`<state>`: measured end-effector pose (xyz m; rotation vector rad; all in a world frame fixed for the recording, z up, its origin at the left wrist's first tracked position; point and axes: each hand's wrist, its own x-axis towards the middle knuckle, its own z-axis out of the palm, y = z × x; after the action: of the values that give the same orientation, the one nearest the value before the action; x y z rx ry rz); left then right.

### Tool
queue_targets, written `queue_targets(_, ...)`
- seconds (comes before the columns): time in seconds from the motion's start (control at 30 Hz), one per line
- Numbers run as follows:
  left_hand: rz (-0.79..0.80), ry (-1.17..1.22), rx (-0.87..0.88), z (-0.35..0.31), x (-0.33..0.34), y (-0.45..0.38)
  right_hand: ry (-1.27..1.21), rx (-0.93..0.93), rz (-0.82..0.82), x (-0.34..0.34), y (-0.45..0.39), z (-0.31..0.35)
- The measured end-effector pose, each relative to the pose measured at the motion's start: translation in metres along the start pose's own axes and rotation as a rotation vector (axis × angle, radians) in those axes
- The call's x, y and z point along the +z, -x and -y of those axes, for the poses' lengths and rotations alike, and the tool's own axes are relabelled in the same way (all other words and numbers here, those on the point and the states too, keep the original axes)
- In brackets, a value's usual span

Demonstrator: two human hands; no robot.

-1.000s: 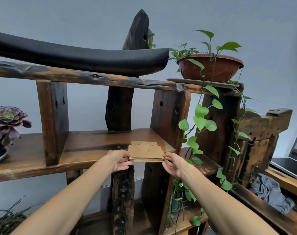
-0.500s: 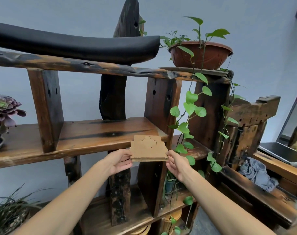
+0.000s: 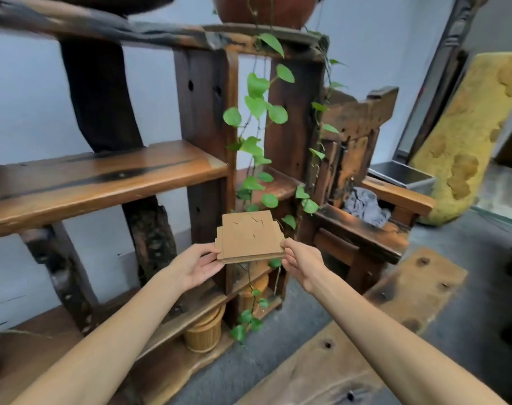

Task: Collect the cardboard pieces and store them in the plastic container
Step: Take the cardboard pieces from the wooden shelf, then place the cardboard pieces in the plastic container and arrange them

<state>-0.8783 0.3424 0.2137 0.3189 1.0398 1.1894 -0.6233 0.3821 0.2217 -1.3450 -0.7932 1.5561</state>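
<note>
Both hands hold one stack of cardboard pieces (image 3: 250, 239) flat in mid-air, in front of the wooden shelf (image 3: 103, 179) and clear of its boards. Left hand (image 3: 198, 266) pinches the stack's left edge; right hand (image 3: 303, 263) pinches the right edge (top sheet shows cut lines). Trailing vine (image 3: 256, 112) hangs just behind.

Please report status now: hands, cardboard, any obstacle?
Left hand and right hand grip cardboard stack, clear of shelf. Plastic container not seen. Vine behind stack.

Dark wooden shelf (image 3: 108, 182) against a pale wall (image 3: 30, 112), grey floor (image 3: 465, 258) beside it
</note>
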Motion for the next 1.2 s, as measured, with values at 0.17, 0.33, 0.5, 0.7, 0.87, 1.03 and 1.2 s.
queue_targets(0.17,0.069,-0.086,-0.124,0.045,0.025,-0.017,-0.037,0.011,-0.142,-0.06,0.008,-0.028)
queue_targets(0.33,0.112,-0.217,-0.201,0.092,0.051,-0.035,-0.076,0.049,-0.222,-0.115,0.025,-0.053)
queue_targets(0.5,0.16,-0.293,-0.308,0.152,0.081,-0.033,-0.127,0.066,-0.333,-0.177,0.063,-0.085)
queue_targets(0.7,0.204,-0.489,-0.359,0.211,0.113,-0.018,-0.12,0.069,-0.412,-0.236,0.119,-0.106)
queue_targets(0.87,0.294,-0.629,-0.425,0.27,0.144,0.017,-0.134,0.054,-0.483,-0.294,0.182,-0.141)
queue_targets(1.03,0.388,-0.778,-0.485,0.334,0.171,0.06,-0.176,0.046,-0.624,-0.348,0.247,-0.18)
queue_targets(1.2,0.497,-0.887,-0.534,0.406,0.197,0.106,-0.231,0.044,-0.766,-0.395,0.317,-0.219)
